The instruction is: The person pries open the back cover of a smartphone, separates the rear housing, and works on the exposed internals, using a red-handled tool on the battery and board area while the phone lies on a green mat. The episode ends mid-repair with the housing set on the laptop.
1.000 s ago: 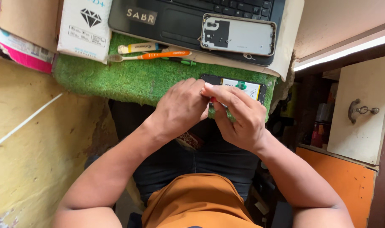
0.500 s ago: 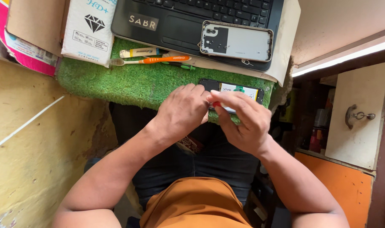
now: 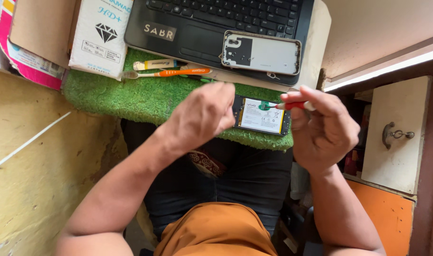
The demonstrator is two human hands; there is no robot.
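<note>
Hands parted since earlier frame: right hand point(image 3: 323, 130) now at right of centre, pinching red-handled screwdriver point(image 3: 292, 105), tip over opened phone point(image 3: 262, 116) on green turf mat point(image 3: 145, 97); left hand point(image 3: 202, 116) loosely curled at phone's left edge, grip hidden; detached back cover point(image 3: 268, 53) on laptop point(image 3: 216, 21), upper centre

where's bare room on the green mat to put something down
The green mat is bare left of the left hand, below the toothbrush. It is crowded on the right: the opened phone, the right hand with a red screwdriver.
</note>
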